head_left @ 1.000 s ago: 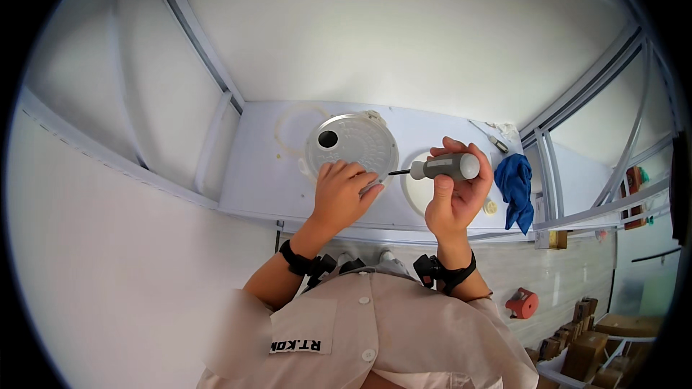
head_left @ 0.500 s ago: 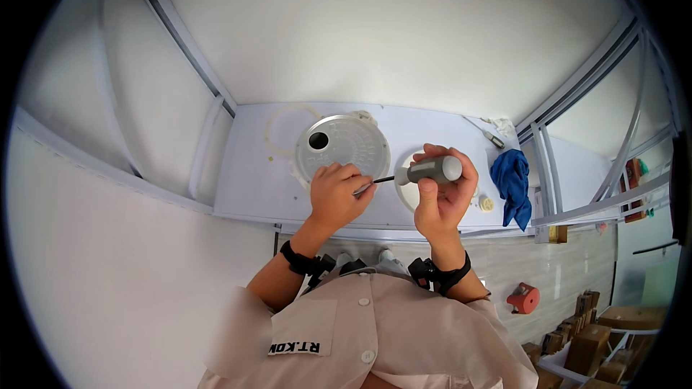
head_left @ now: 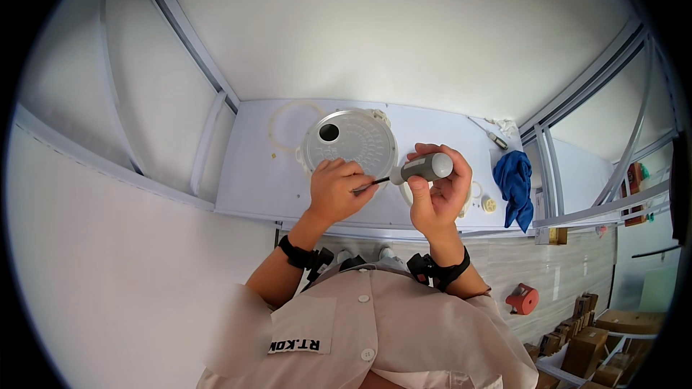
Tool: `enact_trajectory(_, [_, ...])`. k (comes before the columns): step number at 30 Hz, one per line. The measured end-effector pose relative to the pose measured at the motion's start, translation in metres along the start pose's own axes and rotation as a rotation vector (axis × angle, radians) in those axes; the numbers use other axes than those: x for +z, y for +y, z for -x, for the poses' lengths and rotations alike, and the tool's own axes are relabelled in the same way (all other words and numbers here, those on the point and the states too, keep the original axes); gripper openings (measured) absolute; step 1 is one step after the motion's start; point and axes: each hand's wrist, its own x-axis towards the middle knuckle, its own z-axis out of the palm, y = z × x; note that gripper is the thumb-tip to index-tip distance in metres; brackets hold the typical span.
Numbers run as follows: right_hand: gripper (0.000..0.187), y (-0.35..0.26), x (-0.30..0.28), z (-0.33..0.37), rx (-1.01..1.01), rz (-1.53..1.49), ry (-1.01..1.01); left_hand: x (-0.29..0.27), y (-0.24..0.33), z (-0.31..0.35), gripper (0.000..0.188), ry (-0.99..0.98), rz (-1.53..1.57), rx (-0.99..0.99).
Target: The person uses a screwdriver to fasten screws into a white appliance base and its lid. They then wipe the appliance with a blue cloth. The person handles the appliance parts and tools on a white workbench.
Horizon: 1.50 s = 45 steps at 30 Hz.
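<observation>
While the right hand had its fingers wrapped round the grey screwdriver, the left hand bunched its own at the tip, over the silvery disc's near rim; whether they pinched anything, you couldn't tell! A slipping shaft could have jabbed them. The table's front edge ran close; open room lay leftward, a blue cloth far right.
</observation>
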Motion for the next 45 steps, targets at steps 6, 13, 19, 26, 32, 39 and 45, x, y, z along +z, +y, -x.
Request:
enact_trajectory(6, [0.073,0.002,-0.001,-0.003,-0.098,0.050,-0.024,0.000,0.000,-0.001,0.012,0.004,0.011,-0.003])
enact_trajectory(13, [0.080,0.006,0.002,-0.007,-0.180,0.158,0.015,0.001,-0.001,0.001,0.010,0.010,0.026,-0.011])
enact_trajectory(19, [0.073,0.002,0.007,-0.016,-0.201,0.201,-0.043,0.002,-0.003,0.002,0.011,0.024,0.022,-0.003])
enact_trajectory(26, [0.073,-0.004,0.010,-0.026,-0.170,0.294,-0.062,0.000,0.000,0.001,0.011,-0.023,0.016,-0.020])
enact_trajectory(32, [0.082,-0.005,0.008,-0.031,-0.186,0.422,-0.128,0.001,-0.001,0.001,0.010,0.002,0.016,-0.015])
enact_trajectory(39, [0.088,-0.010,0.016,-0.030,-0.255,0.511,-0.018,0.002,-0.003,0.003,0.009,-0.002,0.016,-0.020])
enact_trajectory(45, [0.078,-0.006,0.020,-0.036,-0.323,0.529,0.015,0.001,-0.002,0.002,0.010,-0.010,0.003,-0.017])
